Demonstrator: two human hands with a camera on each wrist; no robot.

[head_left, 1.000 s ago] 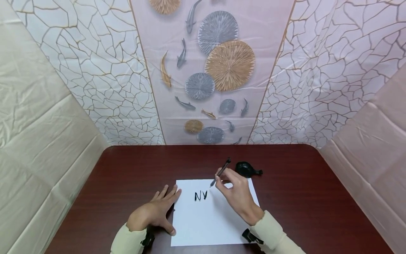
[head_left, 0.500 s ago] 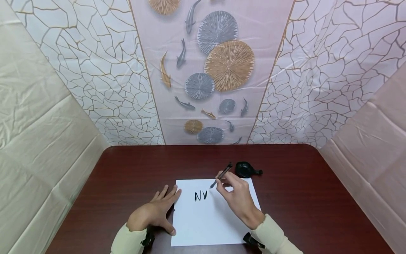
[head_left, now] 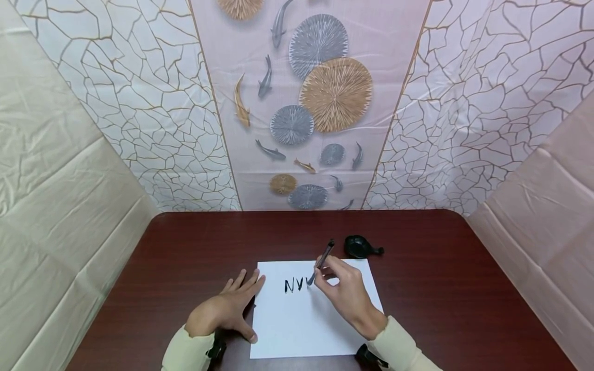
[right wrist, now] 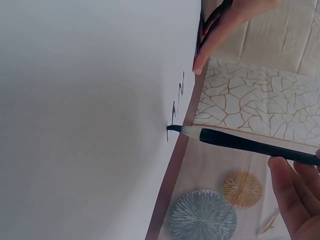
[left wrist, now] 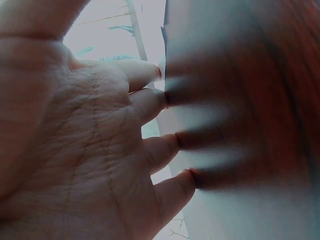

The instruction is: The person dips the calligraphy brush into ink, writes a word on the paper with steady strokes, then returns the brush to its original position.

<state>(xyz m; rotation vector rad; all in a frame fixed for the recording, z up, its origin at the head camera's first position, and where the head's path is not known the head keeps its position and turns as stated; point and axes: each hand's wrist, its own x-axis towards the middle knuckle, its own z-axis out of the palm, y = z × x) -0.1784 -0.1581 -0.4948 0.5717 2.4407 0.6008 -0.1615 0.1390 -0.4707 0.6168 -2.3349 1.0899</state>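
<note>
My right hand (head_left: 345, 293) pinches a dark-handled ink brush (right wrist: 240, 143) between thumb and fingers. The brush's black tip touches the white sheet of paper (head_left: 297, 330), just right of the black letters (head_left: 293, 285), at a fresh vertical stroke. In the right wrist view the bristles are pale at the base and inked at the end. My left hand (head_left: 227, 312) lies with fingers spread at the paper's left edge, fingertips and thumb on or beside that edge. The left wrist view shows its palm (left wrist: 85, 135) and fingertips against the dark table.
A small black ink dish (head_left: 357, 247) with a short handle stands behind the paper's top right corner. The reddish-brown table (head_left: 431, 278) extends to both sides. A patterned cloth backdrop (head_left: 297, 103) rises behind its far edge.
My right hand has brought the brush down onto the paper, and a new vertical stroke shows right of the earlier letters. The left hand stays in place.
</note>
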